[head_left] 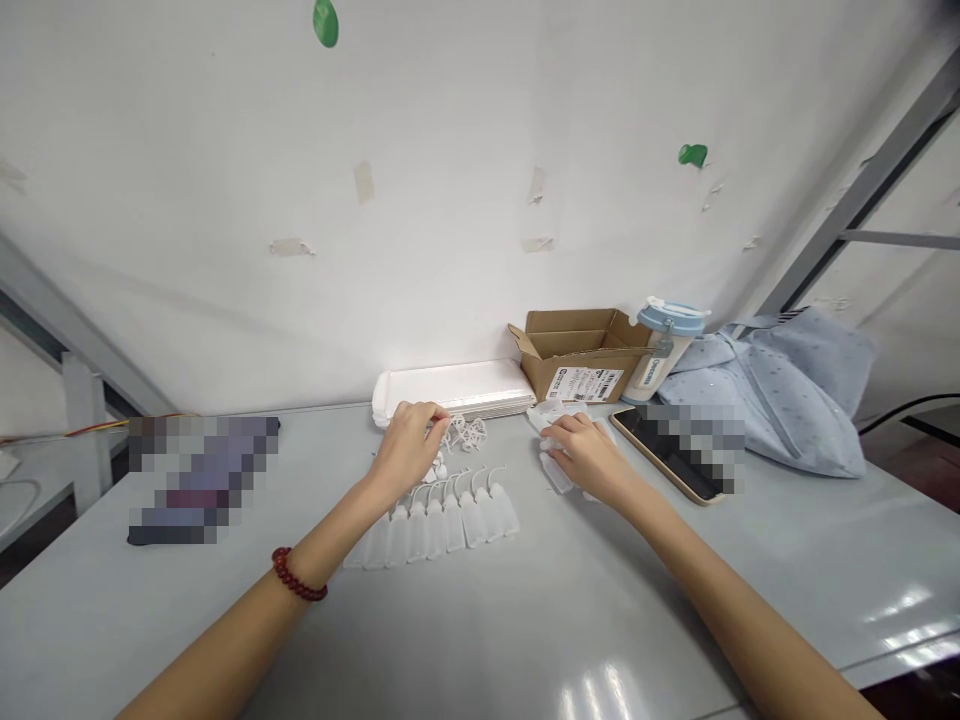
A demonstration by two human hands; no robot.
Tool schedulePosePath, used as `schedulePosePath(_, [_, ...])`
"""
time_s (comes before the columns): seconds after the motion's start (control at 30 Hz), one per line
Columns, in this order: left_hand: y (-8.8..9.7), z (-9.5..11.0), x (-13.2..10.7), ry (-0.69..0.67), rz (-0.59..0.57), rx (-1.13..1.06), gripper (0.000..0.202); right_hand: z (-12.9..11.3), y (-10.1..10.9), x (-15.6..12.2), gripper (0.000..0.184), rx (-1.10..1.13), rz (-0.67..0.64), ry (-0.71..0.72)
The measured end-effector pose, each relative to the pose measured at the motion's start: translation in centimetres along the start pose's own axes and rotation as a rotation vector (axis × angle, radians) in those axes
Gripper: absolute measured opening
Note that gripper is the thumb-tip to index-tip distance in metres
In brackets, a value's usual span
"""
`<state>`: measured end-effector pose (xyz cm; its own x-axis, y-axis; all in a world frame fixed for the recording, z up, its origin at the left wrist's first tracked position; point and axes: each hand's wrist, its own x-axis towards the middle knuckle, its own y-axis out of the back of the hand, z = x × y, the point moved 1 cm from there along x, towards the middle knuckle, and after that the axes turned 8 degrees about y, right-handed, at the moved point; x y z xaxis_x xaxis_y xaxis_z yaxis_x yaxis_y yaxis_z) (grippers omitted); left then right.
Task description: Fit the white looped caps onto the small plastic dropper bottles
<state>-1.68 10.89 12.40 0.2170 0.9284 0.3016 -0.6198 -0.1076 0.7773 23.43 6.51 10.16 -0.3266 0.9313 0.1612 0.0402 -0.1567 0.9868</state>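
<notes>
My left hand [409,440] hovers over a small heap of white cord loops [469,434], thumb and fingertips pinched together. Whatever lies in that pinch is too small to make out. Below it, several flat translucent plastic sleeves [435,530] lie side by side in a row, each with a thin white loop curving from its upper end. My right hand [589,455] is on a loose pile of similar translucent sleeves [555,475], its fingers curled down and closed on them. The fingertips partly hide which sleeve is gripped.
Behind the hands lie a flat white package [454,385] and an open cardboard box [574,365] with a label. Farther right are a blue-lidded cup [660,350], a phone [667,455] and a light-blue cloth bag [765,400]. A dark, partly pixelated object [217,480] lies at left.
</notes>
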Motion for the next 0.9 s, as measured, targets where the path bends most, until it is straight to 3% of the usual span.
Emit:
schedulePosePath(0.17, [-0.5,-0.4,0.0,-0.06,-0.01,-0.003,0.02,-0.3,0.2,0.0,0.038,-0.04,-0.024,-0.006])
schedulePosePath(0.33, [-0.8,-0.5,-0.1,-0.091,0.022,-0.005,0.02,-0.3,0.2,0.1,0.034,-0.029,0.001,0.013])
schedulePosePath(0.67, [0.2,0.0,0.0,-0.138,0.143,-0.024,0.019,0.3,0.2,-0.1,0.026,0.183,0.204,0.101])
schedulePosePath(0.9, [0.4,0.0,0.1,-0.35,-0.033,0.074,0.03,0.2,0.1,-0.1,0.024,0.308,0.352,0.144])
